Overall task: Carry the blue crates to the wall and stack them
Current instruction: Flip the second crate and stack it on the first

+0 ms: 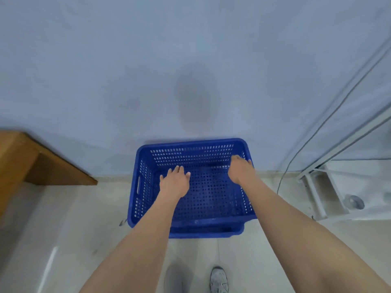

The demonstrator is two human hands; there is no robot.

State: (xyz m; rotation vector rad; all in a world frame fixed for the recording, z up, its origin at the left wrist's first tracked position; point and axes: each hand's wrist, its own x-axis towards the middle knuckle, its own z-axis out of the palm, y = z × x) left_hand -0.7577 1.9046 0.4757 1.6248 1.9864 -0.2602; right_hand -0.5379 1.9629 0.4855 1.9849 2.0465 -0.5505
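Below spread left fingers [178,169], blue crate [190,226] untouched

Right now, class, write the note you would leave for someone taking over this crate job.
Left hand: open, spread above the inside of the top crate, holding nothing.
Right hand: fingers at the crate's right rim; whether they grip it cannot be told.
Crates: the top crate sits on a second blue crate, slightly askew, against the wall.
Done: two crates stacked at the wall.
Left: perhaps square up the top crate. No other crates are in view; check for more.
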